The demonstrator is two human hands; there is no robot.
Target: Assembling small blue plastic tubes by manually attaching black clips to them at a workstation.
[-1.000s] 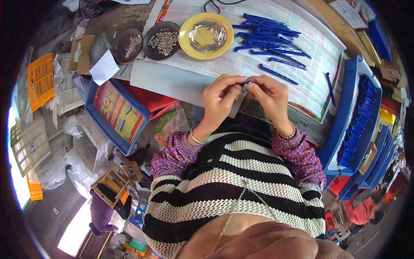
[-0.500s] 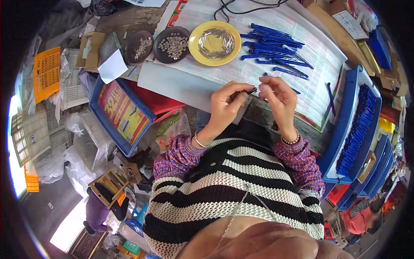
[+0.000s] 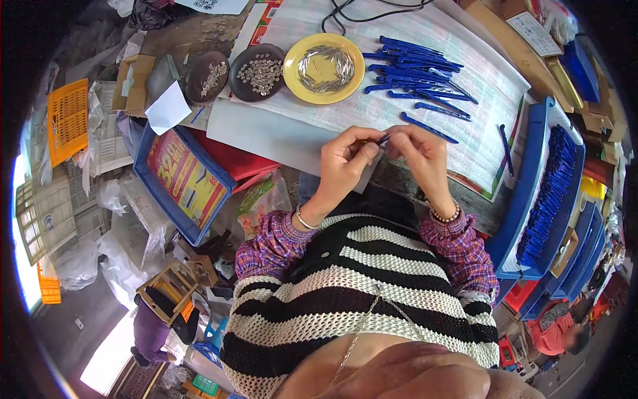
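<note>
My left hand [image 3: 345, 161] and my right hand [image 3: 419, 154] meet over the near edge of the paper-covered table [image 3: 279, 133]. Together they pinch a small blue plastic piece [image 3: 384, 138] between their fingertips. Beyond the hands lies a heap of blue plastic sticks [image 3: 419, 73], with one loose stick [image 3: 428, 128] close to my right hand. A yellow dish [image 3: 323, 68] of thin metal pins sits at the back, beside a dark dish [image 3: 258, 72] of small metal parts and another dark dish [image 3: 206, 76].
A blue tray [image 3: 548, 193] full of blue sticks stands at my right, with more blue trays stacked behind it. A blue bin [image 3: 183, 179] holding a red-and-yellow printed card sits at my left. Crates, an orange basket [image 3: 68, 120] and plastic bags crowd the floor.
Both hands have stayed together on the small blue piece, with the fingers shifting slightly. The view has tilted a little, so the table sits lower in the picture.
</note>
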